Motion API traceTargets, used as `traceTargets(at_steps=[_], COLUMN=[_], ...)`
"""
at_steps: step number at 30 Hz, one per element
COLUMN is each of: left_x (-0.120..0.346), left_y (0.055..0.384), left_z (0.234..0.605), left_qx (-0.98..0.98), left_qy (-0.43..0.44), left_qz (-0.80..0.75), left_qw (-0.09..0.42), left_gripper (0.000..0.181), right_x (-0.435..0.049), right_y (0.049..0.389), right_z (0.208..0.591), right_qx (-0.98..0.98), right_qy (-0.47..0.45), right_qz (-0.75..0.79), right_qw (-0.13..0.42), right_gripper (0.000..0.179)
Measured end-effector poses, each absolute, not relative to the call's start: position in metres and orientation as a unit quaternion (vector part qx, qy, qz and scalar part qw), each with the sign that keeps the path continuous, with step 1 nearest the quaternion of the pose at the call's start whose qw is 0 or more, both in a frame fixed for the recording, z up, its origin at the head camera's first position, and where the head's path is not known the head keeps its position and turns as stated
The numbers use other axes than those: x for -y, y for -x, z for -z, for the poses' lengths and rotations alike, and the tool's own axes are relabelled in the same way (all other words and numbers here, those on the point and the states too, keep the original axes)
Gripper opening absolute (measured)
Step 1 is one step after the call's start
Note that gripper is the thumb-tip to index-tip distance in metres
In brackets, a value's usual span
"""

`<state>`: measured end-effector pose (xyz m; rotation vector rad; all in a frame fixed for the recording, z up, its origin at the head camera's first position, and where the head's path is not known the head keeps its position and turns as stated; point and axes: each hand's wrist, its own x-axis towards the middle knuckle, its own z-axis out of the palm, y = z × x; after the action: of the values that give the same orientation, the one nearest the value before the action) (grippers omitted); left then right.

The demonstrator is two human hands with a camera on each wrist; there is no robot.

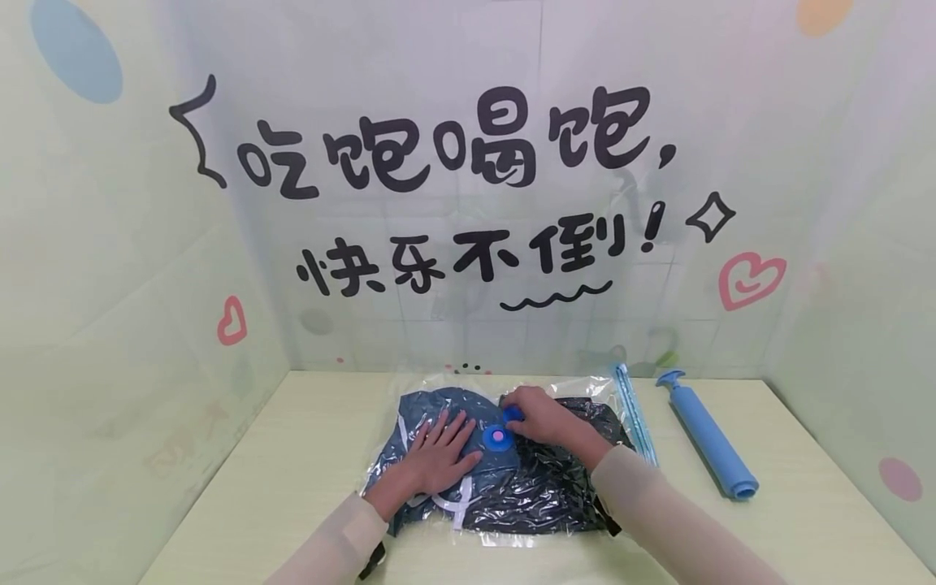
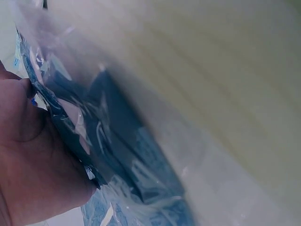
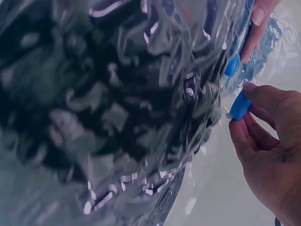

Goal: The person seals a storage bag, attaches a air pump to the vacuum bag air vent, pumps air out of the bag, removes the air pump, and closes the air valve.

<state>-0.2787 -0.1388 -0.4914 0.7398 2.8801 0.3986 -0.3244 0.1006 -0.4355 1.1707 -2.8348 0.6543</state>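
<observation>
A clear plastic vacuum storage bag (image 1: 541, 496) lies on the table with blue-grey and black folded clothing inside. My left hand (image 1: 440, 457) rests flat on its blue-grey side, fingers spread. Near the bag's middle sits a round blue valve (image 1: 498, 438) with a pink centre, uncovered. Just behind and right of the valve, my right hand (image 1: 544, 416) pinches a blue valve cap (image 3: 241, 104) between thumb and fingers. In the right wrist view the cap is held apart from the valve (image 3: 232, 65). The left wrist view shows only part of the left hand (image 2: 42, 155) against the wrinkled plastic.
A blue hand pump (image 1: 709, 439) lies on the table (image 1: 812, 487) to the right of the bag. Along the bag's right edge runs a light-blue zip strip (image 1: 634, 414). A printed fabric backdrop (image 1: 468, 333) stands behind the table, with side walls left and right.
</observation>
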Motion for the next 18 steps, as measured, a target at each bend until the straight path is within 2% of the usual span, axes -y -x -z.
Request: traceTargets(at_steps=[11, 18], left_x=[0.138, 0.138], left_y=[0.278, 0.276], left_z=[0.487, 0.485], left_qx=[-0.959, -0.958], left_qy=[-0.241, -0.245], left_qz=[-0.124, -0.123], left_qw=[0.077, 0.083], left_gripper=[0.072, 0.074], right_x=[-0.089, -0.087], right_y=[0.320, 0.316], right_z=[0.439, 0.443], right_qx=[0.897, 0.892], right_qy=[-0.382, -0.404], right_qz=[-0.221, -0.201], right_qw=[-0.013, -0.015], right_gripper=[0.014, 0.020])
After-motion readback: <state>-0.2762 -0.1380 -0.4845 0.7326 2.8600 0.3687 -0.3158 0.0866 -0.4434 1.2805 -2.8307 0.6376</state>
